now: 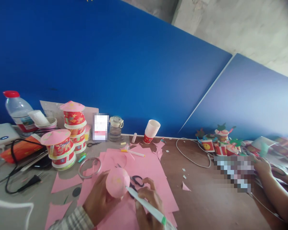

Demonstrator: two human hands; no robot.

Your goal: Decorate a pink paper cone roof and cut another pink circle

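My left hand (99, 198) is closed around a round pink paper top (117, 180) with faint yellow marks; whatever lies beneath it is hidden. Between the fingers of my right hand (150, 199) is a white marker (147, 206) with a green end, its tip touching or very near the paper's right edge. Black-handled scissors (137, 180) lie just behind my right hand, partly covered. Pink paper sheets (162, 191) spread under both hands. A yellow-and-white marker (136, 154) rests on the sheets, and a clear ring-shaped roll (80, 169) sits behind my left hand.
To the left stand stacked red paper cups (62, 150) with pink roofs, a bottle (19, 110) and a black cable (12, 159). At the back are a glass jar (115, 131) and white cup (152, 127). Another person's hand (264, 166) is at the right, near decorated cups (220, 149).
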